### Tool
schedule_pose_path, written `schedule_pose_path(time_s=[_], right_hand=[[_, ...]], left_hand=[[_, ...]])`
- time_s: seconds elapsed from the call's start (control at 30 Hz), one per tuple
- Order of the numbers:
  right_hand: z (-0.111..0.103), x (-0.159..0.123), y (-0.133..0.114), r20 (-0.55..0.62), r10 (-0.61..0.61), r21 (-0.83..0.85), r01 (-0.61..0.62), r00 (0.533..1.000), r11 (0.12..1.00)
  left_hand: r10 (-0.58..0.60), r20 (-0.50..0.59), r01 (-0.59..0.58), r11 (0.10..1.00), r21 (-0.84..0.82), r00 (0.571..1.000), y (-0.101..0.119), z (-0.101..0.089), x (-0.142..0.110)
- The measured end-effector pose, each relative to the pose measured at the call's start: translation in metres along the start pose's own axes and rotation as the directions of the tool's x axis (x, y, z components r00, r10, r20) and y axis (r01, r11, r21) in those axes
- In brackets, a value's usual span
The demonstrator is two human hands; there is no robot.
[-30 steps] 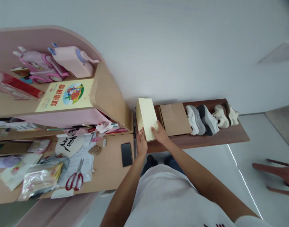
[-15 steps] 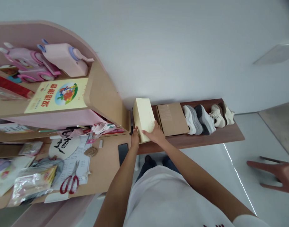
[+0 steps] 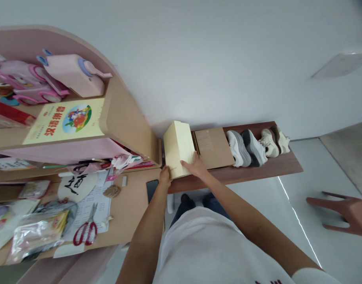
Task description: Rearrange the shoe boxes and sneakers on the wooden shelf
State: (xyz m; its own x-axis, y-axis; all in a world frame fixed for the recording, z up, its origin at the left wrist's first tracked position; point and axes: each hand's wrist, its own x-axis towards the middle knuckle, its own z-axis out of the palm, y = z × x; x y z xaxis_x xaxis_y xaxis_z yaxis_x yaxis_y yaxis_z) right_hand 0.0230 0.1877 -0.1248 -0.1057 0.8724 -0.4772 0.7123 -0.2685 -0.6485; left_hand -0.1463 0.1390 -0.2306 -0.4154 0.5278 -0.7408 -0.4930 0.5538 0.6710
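Note:
A pale yellow cardboard box point(image 3: 176, 146) stands at the left end of a brown wooden bench point(image 3: 272, 166), between my two hands. My left hand point(image 3: 165, 176) grips its near left corner, with the fingertips partly hidden by the box and the hand itself. Against the near right edge, my right hand point(image 3: 195, 165) presses with its thumb on the upper face and its fingers along the right side. The box looks slightly tilted, showing its top and a broad left face. Just right of it lies a brown cardboard box point(image 3: 215, 148).
White-and-grey sneakers point(image 3: 238, 148) and beige shoes point(image 3: 271, 142) line the bench's right part. At left, a desk point(image 3: 124, 209) holds red-handled scissors point(image 3: 88, 228), a dark phone point(image 3: 151, 190) and papers. A shelf panel point(image 3: 130, 114) rises beside the box. A reddish-brown stool point(image 3: 352, 211) stands at right.
The pale yellow box has tipped toward the right, so more of its left face shows. Both hands stay on it. The whole view has shifted slightly.

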Motion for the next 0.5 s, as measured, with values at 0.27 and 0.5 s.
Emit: schedule_pose_path(time_s=[0.27,0.5], right_hand=[[0.005,0.015,0.027,0.106,-0.041,0.159,0.023,0.994,0.987],[0.022,0.028,0.053,0.112,-0.019,0.357,-0.023,0.993,0.934]], left_hand=[[0.052,-0.062,-0.05,0.998,0.03,0.997,0.012,-0.017,-0.016],[0.169,-0.078,-0.172,0.984,-0.032,0.982,0.008,-0.018,-0.015]])
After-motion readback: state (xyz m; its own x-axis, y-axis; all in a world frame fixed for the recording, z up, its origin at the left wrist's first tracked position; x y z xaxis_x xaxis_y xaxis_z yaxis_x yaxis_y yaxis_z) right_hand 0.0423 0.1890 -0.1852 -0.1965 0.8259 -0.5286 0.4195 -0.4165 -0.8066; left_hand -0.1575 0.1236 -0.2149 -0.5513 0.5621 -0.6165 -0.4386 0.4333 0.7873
